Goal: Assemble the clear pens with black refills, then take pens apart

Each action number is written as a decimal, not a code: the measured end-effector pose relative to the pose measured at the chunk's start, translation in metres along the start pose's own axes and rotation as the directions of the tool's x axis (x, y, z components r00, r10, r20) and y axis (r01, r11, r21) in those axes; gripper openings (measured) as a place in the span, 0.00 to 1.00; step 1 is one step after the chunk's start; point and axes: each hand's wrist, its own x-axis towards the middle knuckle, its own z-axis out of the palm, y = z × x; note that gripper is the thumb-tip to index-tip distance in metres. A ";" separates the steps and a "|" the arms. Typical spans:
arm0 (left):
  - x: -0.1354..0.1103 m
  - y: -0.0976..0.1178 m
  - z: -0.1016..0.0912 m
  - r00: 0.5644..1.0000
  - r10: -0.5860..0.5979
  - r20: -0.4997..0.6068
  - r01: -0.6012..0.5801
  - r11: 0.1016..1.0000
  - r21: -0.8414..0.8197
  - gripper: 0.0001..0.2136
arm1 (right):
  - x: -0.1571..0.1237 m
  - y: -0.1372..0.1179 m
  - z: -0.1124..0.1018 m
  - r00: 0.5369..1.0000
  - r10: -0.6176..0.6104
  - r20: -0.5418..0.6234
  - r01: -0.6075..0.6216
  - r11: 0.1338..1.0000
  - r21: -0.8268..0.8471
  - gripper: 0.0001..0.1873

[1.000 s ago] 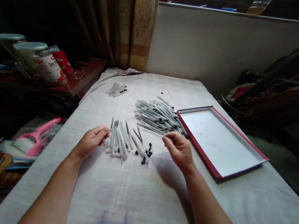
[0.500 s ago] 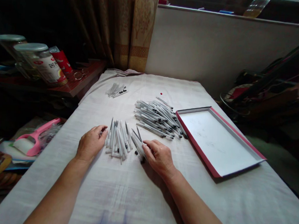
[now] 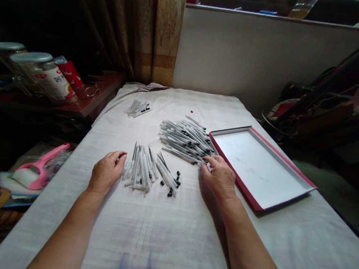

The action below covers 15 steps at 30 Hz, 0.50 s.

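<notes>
My left hand (image 3: 107,171) rests on the cloth with loosely curled fingers. A gap shows between its thumb and forefinger, and I see nothing held there. Right beside it lies a heap of clear pen barrels (image 3: 142,168), some with dark refills sticking up. A smaller bunch of barrels (image 3: 166,172) lies to the right, with several black pen caps (image 3: 178,178) around it. My right hand (image 3: 219,174) is at the near right edge of a big pile of capped pens (image 3: 184,137). Its thumb and forefinger close on the end of a pen (image 3: 200,164).
A shallow pink-edged box lid (image 3: 263,169) lies right of the pile. At the far left are small tubes (image 3: 135,107) with black caps; a red bit (image 3: 191,111) lies behind the pile. Jars (image 3: 45,78) stand on a side table, above a pink-handled tool (image 3: 40,168).
My right hand has moved right, from the small bunch of barrels to the edge of the pen pile. Black caps it had covered now show. My left hand has stayed in place.
</notes>
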 end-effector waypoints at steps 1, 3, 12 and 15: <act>0.000 0.001 -0.001 1.000 -0.016 0.016 0.016 1.000 0.008 0.16 | 0.000 0.000 -0.002 0.999 0.012 0.032 -0.010 0.999 -0.048 0.11; 0.000 0.002 -0.001 0.998 -0.041 0.043 0.040 0.999 0.022 0.16 | 0.000 0.000 -0.004 0.996 0.021 0.082 -0.011 0.993 -0.116 0.10; -0.001 0.000 0.000 1.000 -0.024 0.018 0.024 1.000 -0.002 0.14 | -0.001 -0.001 -0.002 0.998 -0.034 0.055 0.029 0.996 0.083 0.08; -0.003 0.007 -0.001 0.988 0.089 -0.127 -0.093 0.995 -0.025 0.14 | -0.003 -0.008 0.000 0.996 -0.089 0.006 0.081 0.923 0.375 0.10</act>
